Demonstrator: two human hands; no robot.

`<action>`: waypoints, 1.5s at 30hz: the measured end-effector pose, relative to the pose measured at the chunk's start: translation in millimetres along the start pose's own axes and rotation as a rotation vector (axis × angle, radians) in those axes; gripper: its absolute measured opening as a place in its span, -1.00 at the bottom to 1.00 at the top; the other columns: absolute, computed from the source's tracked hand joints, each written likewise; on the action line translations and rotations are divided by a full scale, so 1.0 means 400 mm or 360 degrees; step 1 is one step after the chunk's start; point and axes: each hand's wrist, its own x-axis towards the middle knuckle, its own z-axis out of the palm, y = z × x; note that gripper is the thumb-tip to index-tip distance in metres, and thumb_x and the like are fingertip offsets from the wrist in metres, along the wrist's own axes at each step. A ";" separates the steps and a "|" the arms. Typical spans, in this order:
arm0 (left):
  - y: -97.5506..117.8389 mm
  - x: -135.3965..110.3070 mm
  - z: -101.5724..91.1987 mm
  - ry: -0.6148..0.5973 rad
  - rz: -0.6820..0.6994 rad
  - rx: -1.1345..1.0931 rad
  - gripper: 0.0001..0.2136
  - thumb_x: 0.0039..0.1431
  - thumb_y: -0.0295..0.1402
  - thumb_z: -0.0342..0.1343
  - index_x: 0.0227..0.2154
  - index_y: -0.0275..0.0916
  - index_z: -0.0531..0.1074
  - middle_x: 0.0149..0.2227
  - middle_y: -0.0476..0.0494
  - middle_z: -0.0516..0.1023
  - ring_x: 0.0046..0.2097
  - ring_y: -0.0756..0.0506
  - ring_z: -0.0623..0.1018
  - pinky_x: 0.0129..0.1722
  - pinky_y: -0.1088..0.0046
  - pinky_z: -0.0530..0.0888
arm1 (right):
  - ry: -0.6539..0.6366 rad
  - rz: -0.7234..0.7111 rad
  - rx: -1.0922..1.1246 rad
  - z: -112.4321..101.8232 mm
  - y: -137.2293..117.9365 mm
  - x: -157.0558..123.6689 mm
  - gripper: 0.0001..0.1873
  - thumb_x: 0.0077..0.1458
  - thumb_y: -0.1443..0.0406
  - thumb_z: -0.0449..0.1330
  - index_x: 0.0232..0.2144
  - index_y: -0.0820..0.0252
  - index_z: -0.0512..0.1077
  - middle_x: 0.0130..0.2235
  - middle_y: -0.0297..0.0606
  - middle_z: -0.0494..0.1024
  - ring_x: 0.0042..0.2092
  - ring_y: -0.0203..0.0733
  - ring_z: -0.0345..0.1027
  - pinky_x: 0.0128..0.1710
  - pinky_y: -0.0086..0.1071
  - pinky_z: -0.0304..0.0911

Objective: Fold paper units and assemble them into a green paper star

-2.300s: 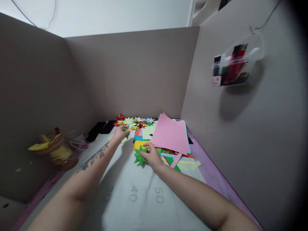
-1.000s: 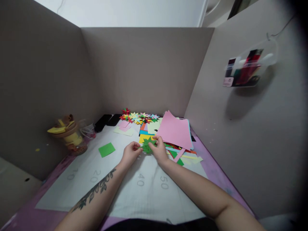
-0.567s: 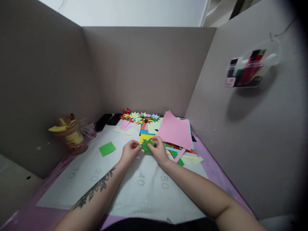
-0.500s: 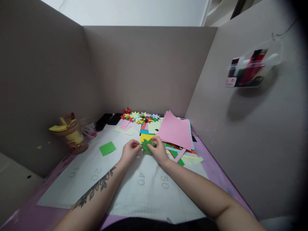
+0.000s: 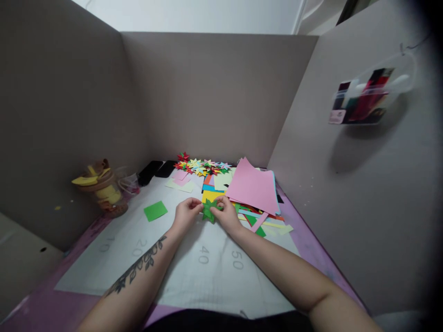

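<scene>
A green folded paper star [image 5: 208, 211] with several points is held up between my two hands, above the white sheet [image 5: 180, 276]. My left hand [image 5: 188, 213] pinches its left tip between thumb and fingers. From the other side, my right hand [image 5: 226, 214] grips the star, thumb on its face and fingers behind. A green paper square [image 5: 155, 211] lies to the left of my left hand. Just beyond the star is a yellow paper piece [image 5: 212, 197].
Many-coloured paper stars [image 5: 200, 167] are heaped at the back. Pink sheets [image 5: 249, 186] lie over paper strips [image 5: 258, 222] at right. A yellow-and-brown pot [image 5: 104, 188], a clear cup [image 5: 127, 182] and black phones [image 5: 150, 171] stand or lie at left. A clear holder [image 5: 367, 99] hangs on the right wall.
The green star has turned a little in my fingers, its folded points now showing more plainly. Both hands keep their hold. The whole view has shifted slightly.
</scene>
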 end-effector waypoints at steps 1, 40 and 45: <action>-0.002 0.001 0.000 0.0002 0.0003 0.0001 -0.79 -0.17 -0.27 0.18 -0.47 -0.31 0.46 -0.56 -0.04 0.50 -0.50 -0.02 0.46 -0.49 0.52 0.35 | 0.0002 0.0005 0.0009 0.001 0.001 0.000 -0.71 -0.19 0.32 0.17 -0.32 0.16 0.26 -0.52 -0.48 0.26 -0.47 -0.34 0.19 -0.45 -0.48 0.15; 0.006 -0.008 -0.001 -0.0203 0.0469 0.0348 -0.71 -0.03 -0.47 0.07 -0.19 -0.19 0.48 -0.23 -0.13 0.42 -0.37 0.03 0.42 -0.40 0.52 0.41 | -0.0154 0.0251 0.0123 -0.006 0.002 0.002 -0.66 -0.22 0.34 0.22 -0.29 0.16 0.30 -0.51 -0.47 0.27 -0.51 -0.37 0.20 -0.52 -0.50 0.12; 0.013 -0.009 0.004 -0.0106 0.0313 0.0179 -0.64 -0.09 -0.41 0.11 -0.13 -0.24 0.44 -0.35 -0.07 0.45 -0.41 0.03 0.42 -0.39 0.51 0.40 | -0.0071 0.0217 0.0217 -0.005 0.003 0.004 -0.70 -0.20 0.32 0.20 -0.31 0.16 0.30 -0.53 -0.49 0.22 -0.52 -0.38 0.16 -0.52 -0.50 0.12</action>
